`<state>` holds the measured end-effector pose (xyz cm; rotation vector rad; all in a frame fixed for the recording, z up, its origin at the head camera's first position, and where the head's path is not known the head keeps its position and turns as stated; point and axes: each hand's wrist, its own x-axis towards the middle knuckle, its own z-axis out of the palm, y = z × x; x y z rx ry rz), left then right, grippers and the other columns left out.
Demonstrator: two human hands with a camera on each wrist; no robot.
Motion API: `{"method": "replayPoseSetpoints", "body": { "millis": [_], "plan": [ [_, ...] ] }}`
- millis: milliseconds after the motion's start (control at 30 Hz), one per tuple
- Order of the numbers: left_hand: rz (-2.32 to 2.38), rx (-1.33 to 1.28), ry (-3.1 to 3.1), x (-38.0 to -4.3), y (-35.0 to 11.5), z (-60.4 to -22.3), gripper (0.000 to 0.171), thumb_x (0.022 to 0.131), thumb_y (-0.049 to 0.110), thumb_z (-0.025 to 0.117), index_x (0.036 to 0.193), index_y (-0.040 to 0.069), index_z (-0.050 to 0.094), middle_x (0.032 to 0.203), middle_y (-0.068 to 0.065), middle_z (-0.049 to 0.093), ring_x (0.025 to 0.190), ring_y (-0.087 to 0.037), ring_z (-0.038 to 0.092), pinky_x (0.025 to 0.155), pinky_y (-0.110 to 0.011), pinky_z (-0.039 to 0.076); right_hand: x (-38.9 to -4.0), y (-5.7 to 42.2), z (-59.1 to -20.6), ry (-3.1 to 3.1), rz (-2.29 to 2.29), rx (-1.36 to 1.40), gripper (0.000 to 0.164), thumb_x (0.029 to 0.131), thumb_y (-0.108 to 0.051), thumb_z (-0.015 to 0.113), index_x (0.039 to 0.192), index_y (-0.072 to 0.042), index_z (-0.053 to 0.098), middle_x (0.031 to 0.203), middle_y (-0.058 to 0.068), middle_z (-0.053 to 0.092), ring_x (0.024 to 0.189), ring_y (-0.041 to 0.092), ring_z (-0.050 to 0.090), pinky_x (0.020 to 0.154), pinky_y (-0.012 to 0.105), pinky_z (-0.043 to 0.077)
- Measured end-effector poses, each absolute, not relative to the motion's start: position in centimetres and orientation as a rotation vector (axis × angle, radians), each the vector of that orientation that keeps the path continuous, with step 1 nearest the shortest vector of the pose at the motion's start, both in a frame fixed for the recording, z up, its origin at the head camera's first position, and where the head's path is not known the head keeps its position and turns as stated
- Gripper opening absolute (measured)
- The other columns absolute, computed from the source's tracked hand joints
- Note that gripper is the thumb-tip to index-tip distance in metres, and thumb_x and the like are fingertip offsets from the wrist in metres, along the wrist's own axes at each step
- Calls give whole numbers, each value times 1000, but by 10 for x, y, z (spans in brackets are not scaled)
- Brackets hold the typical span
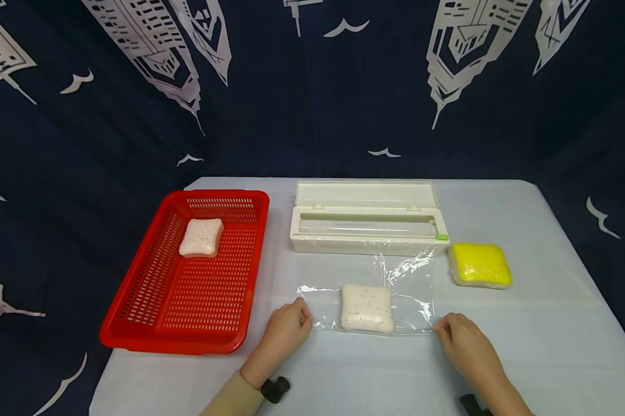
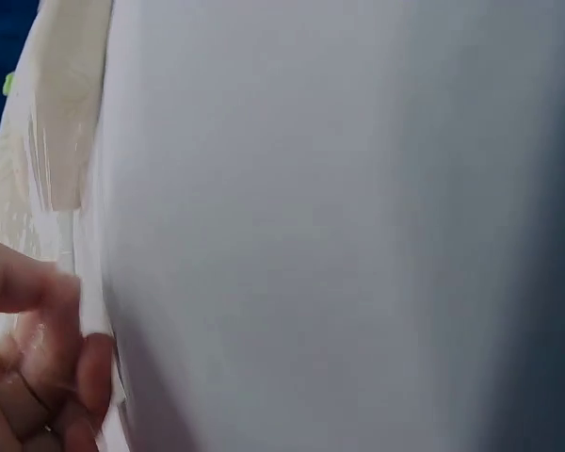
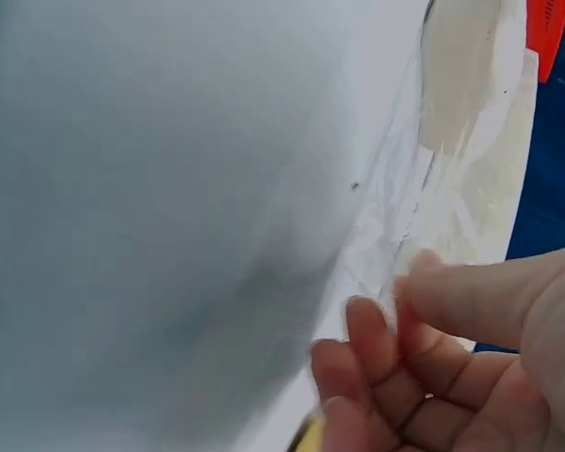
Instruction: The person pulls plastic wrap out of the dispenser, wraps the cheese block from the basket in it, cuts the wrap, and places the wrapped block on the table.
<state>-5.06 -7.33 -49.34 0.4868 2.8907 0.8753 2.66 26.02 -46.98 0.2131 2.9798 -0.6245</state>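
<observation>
A sheet of clear plastic wrap (image 1: 317, 289) stretches from the white wrap dispenser (image 1: 369, 245) toward the front of the table. On the wrap lies a speckled off-white, square-shaped block (image 1: 367, 309), soft-looking with rounded corners. My left hand (image 1: 286, 326) pinches the near left corner of the wrap between thumb and finger. At the near right corner my right hand (image 1: 465, 344) pinches the wrap the same way. Both wrist views show thumb and fingertips meeting at the film's edge; in the right wrist view the right fingers (image 3: 367, 339) are curled loosely.
A red perforated basket (image 1: 252, 271) stands on the left, holding a similar pale speckled block (image 1: 201, 238). Right of the dispenser lies a yellow block (image 1: 480, 264) with a shiny surface. The dispenser's lid (image 1: 367, 193) is raised at the back. Behind the white-covered table hangs a dark patterned cloth (image 1: 312, 115).
</observation>
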Motion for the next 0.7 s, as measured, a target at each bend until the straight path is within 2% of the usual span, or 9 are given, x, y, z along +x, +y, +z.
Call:
{"method": "replayPoseSetpoints", "body": {
  "millis": [167, 367, 600, 700],
  "plan": [
    [710, 400, 2940, -53, -64, -493, 16, 82, 11, 68, 75, 14, 54, 57, 6, 48, 61, -13, 48, 65, -29, 33, 14, 258, -465, 2908, -574, 224, 19, 91, -15, 67, 80, -1, 60, 71, 4, 56, 63, 18, 49, 57, 34, 44],
    [554, 397, 3041, -52, -59, -491, 17, 77, 10, 71, 73, 11, 54, 63, -2, 57, 63, -21, 52, 62, -32, 33, 5, 256, -461, 2828, -521, 212, 20, 90, -15, 67, 78, 0, 60, 69, 5, 53, 61, 19, 47, 55, 33, 42],
    [542, 379, 3057, -51, -58, -489, 17, 78, 10, 70, 73, 10, 54, 65, -2, 56, 65, -22, 52, 62, -31, 33, 7, 253, -462, 3004, -657, 221, 15, 82, -11, 73, 78, -2, 62, 71, 3, 54, 64, 17, 49, 57, 31, 42],
    [525, 369, 3079, -50, -59, -490, 16, 78, 9, 69, 73, 10, 53, 64, -2, 55, 64, -21, 52, 62, -31, 34, 7, 253, -463, 2998, -681, 239, 16, 82, -11, 74, 77, -3, 61, 69, 2, 56, 62, 17, 49, 55, 30, 42]
  ]
}}
